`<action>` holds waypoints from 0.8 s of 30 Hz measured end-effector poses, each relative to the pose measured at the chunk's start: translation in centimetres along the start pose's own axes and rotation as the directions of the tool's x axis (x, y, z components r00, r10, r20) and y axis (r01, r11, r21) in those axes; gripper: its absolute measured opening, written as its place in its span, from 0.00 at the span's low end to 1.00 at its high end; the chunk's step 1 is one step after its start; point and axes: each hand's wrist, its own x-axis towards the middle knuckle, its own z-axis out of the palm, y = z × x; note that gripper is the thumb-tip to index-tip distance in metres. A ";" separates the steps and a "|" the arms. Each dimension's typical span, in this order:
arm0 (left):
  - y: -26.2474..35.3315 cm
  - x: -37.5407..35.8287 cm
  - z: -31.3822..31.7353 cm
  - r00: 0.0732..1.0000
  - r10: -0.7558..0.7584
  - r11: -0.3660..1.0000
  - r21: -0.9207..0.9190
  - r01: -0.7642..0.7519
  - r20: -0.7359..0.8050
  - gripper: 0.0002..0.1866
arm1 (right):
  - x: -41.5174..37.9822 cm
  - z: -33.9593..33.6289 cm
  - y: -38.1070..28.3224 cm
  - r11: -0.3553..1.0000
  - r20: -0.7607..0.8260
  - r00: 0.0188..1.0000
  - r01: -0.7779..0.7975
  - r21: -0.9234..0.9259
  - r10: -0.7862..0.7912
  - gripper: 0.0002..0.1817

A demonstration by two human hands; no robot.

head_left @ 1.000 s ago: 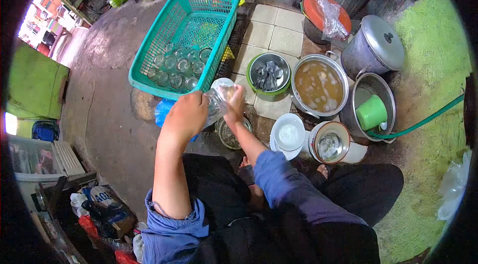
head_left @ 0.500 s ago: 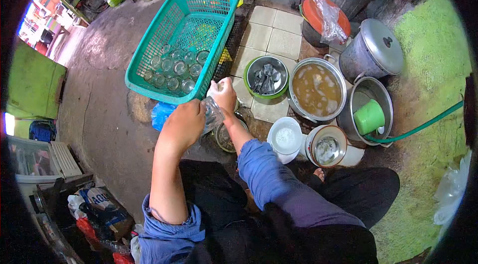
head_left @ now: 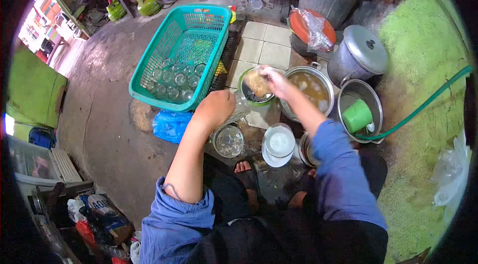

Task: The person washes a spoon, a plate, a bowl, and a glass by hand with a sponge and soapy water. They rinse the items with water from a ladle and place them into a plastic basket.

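My left hand [head_left: 217, 106] is closed around a clear glass [head_left: 240, 110], mostly hidden behind my fingers. It is just right of the teal basket [head_left: 135, 100], where several clear glasses [head_left: 173, 93] stand together. My right hand [head_left: 277, 82] grips a tan, rough-looking scrubbing sponge [head_left: 257, 82], blurred by motion. The sponge is over a green-rimmed metal bowl [head_left: 247, 98] with dark contents, beside a large pot of cloudy brown water [head_left: 319, 98]. Below my left hand sits a round, see-through container [head_left: 229, 141].
White bowls [head_left: 278, 145] stand near my feet, beside a partly hidden pot. At the right are a pot holding a green dipper [head_left: 357, 116], a lidded pot [head_left: 360, 50] and a green hose [head_left: 428, 118]. A blue plastic bag [head_left: 170, 126] lies below the basket.
My right hand has moved right, away from the glass, carrying the sponge over the green-rimmed bowl. My left hand has shifted right and slightly up with the glass. The camera view has shifted too.
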 end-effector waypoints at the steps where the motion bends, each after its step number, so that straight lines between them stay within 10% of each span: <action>1: 1.0 0.3 0.1 0.999 -0.003 0.999 -0.051 0.001 -0.037 0.21 | -1.8 -0.2 -2.8 0.996 -0.025 0.999 0.028 -0.084 -0.030 0.16; 4: 2.8 1.5 0.7 0.979 0.174 0.984 -0.022 -0.177 -0.111 0.22 | -7.9 1.9 -9.2 0.934 -0.067 0.982 0.144 -0.326 -0.175 0.14; 7: 6.7 2.3 1.1 0.974 -0.034 0.951 -0.308 -0.038 -0.223 0.24 | -13.9 4.3 -11.0 0.572 0.023 0.939 0.228 -0.788 -0.342 0.08; 10: 10.1 1.9 0.8 0.972 -0.071 0.937 -0.349 -0.012 -0.224 0.25 | -17.6 4.5 -12.3 0.496 -0.058 0.963 0.084 -0.864 -0.264 0.13; 15: 10.3 4.1 1.6 0.970 -0.086 0.829 -0.556 -0.056 -0.227 0.24 | -20.7 4.5 -15.5 0.655 0.269 0.950 0.303 -0.692 -0.156 0.21; 18: 10.7 5.2 2.8 0.983 -0.013 0.774 -0.625 -0.106 -0.183 0.24 | -21.1 4.0 -15.6 0.626 0.102 0.985 0.168 -0.762 -0.139 0.21; 24: 14.1 4.5 3.6 0.985 0.128 0.780 -0.603 -0.170 -0.114 0.25 | -20.0 0.8 -13.9 0.316 0.252 0.951 0.298 -0.901 -0.178 0.16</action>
